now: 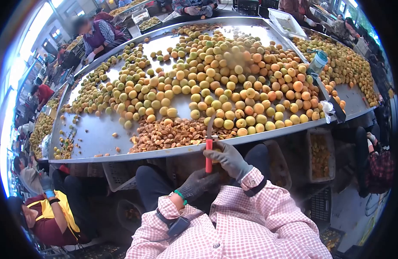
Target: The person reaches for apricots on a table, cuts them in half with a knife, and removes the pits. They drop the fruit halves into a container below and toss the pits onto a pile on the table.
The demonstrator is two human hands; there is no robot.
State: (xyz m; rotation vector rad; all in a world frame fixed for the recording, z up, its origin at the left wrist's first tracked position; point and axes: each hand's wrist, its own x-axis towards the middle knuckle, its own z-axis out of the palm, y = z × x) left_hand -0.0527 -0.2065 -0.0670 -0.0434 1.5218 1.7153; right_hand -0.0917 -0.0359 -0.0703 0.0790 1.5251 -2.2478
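A knife (209,156) with a red handle and a curved blade stands upright before my lap, blade toward the table. My right hand (231,160), in a grey glove, is closed with its fingers at the handle. My left hand (197,184), in a dark glove, is curled just below, close to the handle's lower end. What lies in its fingers is hidden. Beyond the blade is a pile of reddish-brown pits or cut fruit pieces (164,134) at the metal table's near edge (100,156). Yellow-orange apricots (225,77) spread behind it.
A crate of fruit (320,156) stands below the table on the right; a white basket (120,175) is at lower left. A blue-green bottle (318,62) stands by the table's right rim. People sit around, including one in a yellow vest (65,211) to the left.
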